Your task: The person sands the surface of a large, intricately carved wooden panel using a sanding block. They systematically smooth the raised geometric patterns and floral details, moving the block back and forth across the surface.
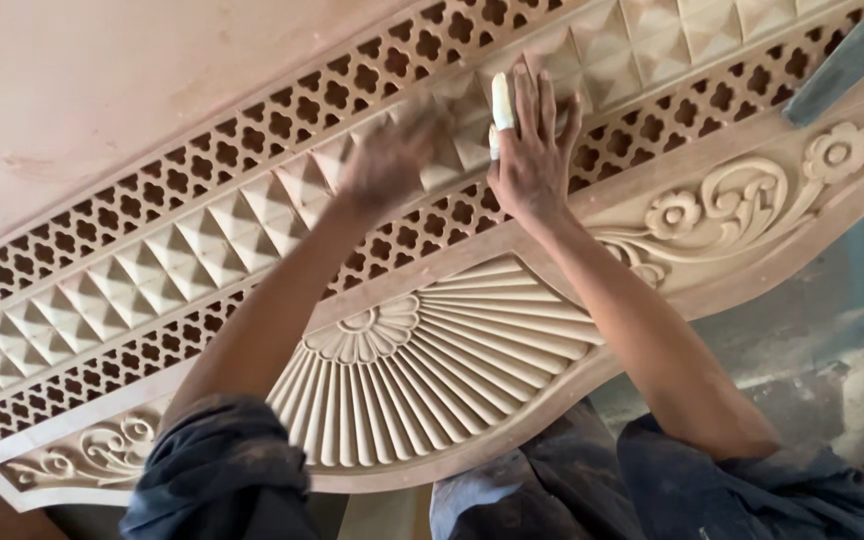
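The carved wooden panel is pale tan throughout. It carries two bands of pierced flower-shaped lattice, a row of raised pyramid squares between them, a ribbed sunburst fan with a small flower at its centre, and scrolling vines with blossoms. A finger of the right hand wears white wrapping. The sleeves are dusty dark blue-grey. A grey-blue block lies on the panel.

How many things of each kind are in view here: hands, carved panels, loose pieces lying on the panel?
Bare hands: 2, left hand blurred, right hand flat on the pyramid band
Large pale carved wooden panel: 1
Grey flat rectangular piece lying on the panel: 1
Total: 4
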`<action>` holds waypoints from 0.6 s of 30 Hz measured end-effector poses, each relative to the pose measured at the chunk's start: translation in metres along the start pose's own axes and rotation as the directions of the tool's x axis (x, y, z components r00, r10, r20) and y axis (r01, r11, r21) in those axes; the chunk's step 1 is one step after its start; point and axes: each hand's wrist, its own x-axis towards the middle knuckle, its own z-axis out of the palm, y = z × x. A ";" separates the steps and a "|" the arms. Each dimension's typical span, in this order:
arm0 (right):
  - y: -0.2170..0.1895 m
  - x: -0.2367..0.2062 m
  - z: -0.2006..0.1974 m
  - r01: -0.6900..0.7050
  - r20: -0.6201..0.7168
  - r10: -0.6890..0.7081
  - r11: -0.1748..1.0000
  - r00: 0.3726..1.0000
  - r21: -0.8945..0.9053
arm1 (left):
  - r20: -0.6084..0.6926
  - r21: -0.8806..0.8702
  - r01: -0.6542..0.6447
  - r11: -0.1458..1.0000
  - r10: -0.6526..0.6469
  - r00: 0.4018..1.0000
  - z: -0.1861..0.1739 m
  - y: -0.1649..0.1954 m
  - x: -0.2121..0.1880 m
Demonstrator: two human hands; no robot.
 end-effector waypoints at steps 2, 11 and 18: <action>0.001 0.001 -0.002 -0.036 0.079 0.036 0.999 0.996 -0.002 | 0.123 -0.246 0.248 0.937 -0.224 0.967 0.000 0.003 0.006; 0.000 0.005 -0.014 -0.044 0.094 0.038 0.997 0.995 0.063 | 0.010 -0.221 0.099 0.970 -0.099 0.995 0.004 0.010 0.004; 0.008 0.001 0.000 0.046 0.135 0.009 0.916 0.991 -0.399 | 0.035 -0.251 0.428 0.868 -0.434 0.900 0.050 0.064 0.013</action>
